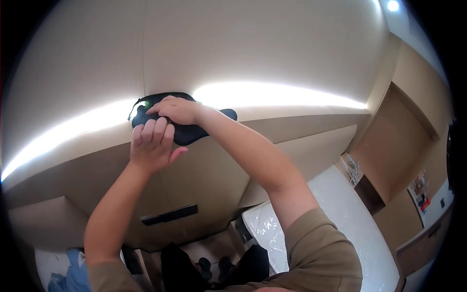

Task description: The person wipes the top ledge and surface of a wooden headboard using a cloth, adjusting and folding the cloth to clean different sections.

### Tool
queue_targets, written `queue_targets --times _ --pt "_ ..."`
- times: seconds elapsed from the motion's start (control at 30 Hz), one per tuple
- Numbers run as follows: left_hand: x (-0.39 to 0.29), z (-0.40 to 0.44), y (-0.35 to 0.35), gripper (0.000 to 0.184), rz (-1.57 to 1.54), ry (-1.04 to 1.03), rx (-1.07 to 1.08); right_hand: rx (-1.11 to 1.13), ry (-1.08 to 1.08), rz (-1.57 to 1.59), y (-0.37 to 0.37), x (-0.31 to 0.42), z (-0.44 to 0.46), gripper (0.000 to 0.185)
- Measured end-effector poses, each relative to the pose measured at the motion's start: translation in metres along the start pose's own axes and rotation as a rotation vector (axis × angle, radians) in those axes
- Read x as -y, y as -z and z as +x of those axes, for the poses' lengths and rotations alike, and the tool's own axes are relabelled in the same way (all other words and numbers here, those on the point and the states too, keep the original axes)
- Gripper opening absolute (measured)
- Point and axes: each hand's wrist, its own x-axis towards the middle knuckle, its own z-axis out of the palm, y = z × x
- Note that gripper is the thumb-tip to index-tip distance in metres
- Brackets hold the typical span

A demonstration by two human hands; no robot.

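Observation:
A black object (192, 134), which looks like a soft bag or pouch with a thin strap, lies on the ledge in front of the lit wall. My left hand (152, 146) is at its front left edge, with the fingers curled over and the thumb pointing right. Just above it, my right hand (172, 110) reaches in from the right and rests on the top of the black object, its fingers bent towards the left. Whatever the fingertips of either hand hold is hidden or too small to make out.
A bright light strip runs along the ledge (272, 113). Below are a dark panel slot (169, 214) and a plastic-covered mattress (340, 214). Shelves with small items (422, 194) stand at right. Blue cloth (73, 272) lies at lower left.

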Motion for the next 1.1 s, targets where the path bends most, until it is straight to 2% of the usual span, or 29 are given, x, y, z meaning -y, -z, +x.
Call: queue_targets --times 0.13,0.17,0.33,0.43,0.53,0.57,0.67,0.7,0.87,0.97,1.1 --pt "0.000 0.003 0.003 0.058 -0.004 0.006 -0.048 -0.013 0.044 0.078 0.002 0.010 -0.003 0.046" --pt "0.000 0.002 0.001 0.056 0.003 0.001 -0.062 -0.013 -0.032 0.208 0.006 0.011 -0.009 0.047" --pt "0.001 0.001 0.000 0.057 0.041 -0.007 -0.036 -0.081 -0.155 0.344 0.028 -0.028 -0.057 0.050" --pt "0.003 0.000 -0.002 0.056 0.059 0.003 -0.040 -0.197 -0.353 0.265 0.054 -0.091 -0.127 0.045" --pt "0.001 0.000 -0.004 0.057 0.070 -0.001 -0.038 -0.409 -0.569 0.107 0.090 -0.156 -0.222 0.031" --pt "0.001 -0.001 -0.004 0.057 0.074 -0.003 -0.027 -0.433 -0.583 0.032 0.103 -0.181 -0.255 0.028" --pt "0.001 -0.004 -0.006 0.058 0.075 -0.006 -0.020 -0.535 -0.760 -0.316 0.118 -0.213 -0.322 0.033" --pt "0.001 -0.003 -0.006 0.058 0.073 -0.001 -0.023 -0.536 -0.778 -0.302 0.119 -0.212 -0.326 0.033" --pt "-0.002 0.000 -0.003 0.060 0.099 -0.020 -0.013 -0.485 -0.826 -0.265 0.123 -0.203 -0.321 0.039" --pt "-0.003 -0.001 -0.005 0.061 0.096 -0.005 -0.028 -0.417 -0.755 -0.309 0.116 -0.201 -0.309 0.038" --pt "-0.006 0.002 -0.003 0.061 0.074 0.019 -0.051 -0.354 -0.549 -0.197 0.090 -0.139 -0.239 0.036"
